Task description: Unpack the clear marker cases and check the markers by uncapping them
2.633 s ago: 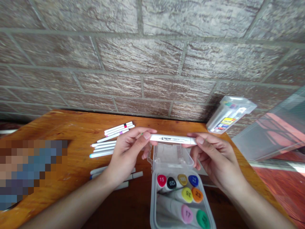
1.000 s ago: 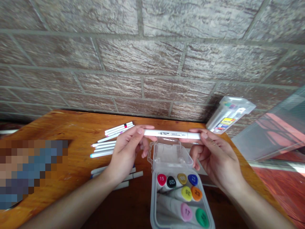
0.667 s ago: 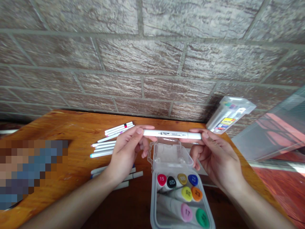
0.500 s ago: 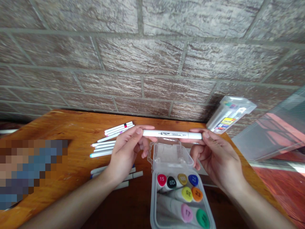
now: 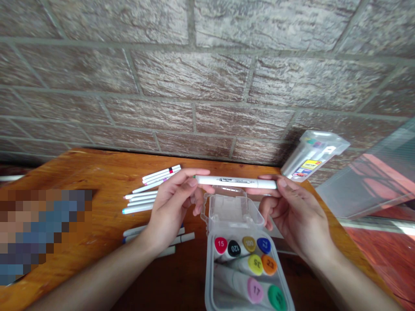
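Marker caps (image 5: 255, 264): 15, 120, 100, 72, 35, 23, 17.

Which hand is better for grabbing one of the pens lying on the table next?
The left hand, probably: it's nearest the loose pens, while the right hand is across the open box from them. Both hold the white marker, though, so the left must let go first.

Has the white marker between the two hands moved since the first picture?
Yes, slightly: the white marker is higher in the view, against the open box lid.
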Motion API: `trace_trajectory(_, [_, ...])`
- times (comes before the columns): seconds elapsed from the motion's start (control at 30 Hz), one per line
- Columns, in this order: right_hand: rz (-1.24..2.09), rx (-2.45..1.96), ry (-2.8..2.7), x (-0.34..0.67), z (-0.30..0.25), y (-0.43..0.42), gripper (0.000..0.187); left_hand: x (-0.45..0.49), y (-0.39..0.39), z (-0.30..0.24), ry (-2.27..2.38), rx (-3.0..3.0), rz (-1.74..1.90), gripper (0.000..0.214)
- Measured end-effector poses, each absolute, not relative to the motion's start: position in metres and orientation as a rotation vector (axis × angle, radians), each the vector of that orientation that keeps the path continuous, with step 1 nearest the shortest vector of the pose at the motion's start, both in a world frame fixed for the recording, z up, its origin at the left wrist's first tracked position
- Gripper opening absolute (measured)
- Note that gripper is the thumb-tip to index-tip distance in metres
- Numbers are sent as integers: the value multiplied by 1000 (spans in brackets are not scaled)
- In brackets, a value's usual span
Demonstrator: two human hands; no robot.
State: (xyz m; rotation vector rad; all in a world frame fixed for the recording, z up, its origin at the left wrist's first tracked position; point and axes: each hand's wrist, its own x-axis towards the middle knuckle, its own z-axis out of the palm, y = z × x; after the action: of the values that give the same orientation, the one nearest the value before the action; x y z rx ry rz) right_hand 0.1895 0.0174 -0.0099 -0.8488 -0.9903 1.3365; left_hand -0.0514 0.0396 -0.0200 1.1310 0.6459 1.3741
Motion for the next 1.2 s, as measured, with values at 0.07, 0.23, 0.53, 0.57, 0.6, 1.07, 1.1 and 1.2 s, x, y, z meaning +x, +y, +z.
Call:
trace_trajectory(0.07, [1339,-847,-989,189,-9,17,21,-51,39,-20,653,1132,1376,23])
trace_trajectory(0.23, [1321,-819,-1019,188,-9,17,21,-51,40,-20,684,1155,1378,22])
trace_trajectory(0.53, [1224,-806,-1127,191,-17,20,13,-50,41,-23,753,1264,1383,21])
trace_trajectory(0.57, [1216,-813,-1131,191,-18,20,13,-50,41,-23,757,1269,1380,21])
trace_trajectory(0.6, [1211,-819,-1134,191,-18,20,13,-50,42,-23,763,1274,1377,21])
trace_trajectory(1.07, [1177,-818,-1185,192,-20,21,8,-51,40,-19,888,1377,1362,23])
trace_trajectory(1.1, [1175,-816,-1188,192,-20,20,9,-51,40,-19,891,1390,1366,21])
trace_trajectory(1.2, [1166,-822,-1186,192,-20,19,9,-50,40,-18,891,1411,1365,18])
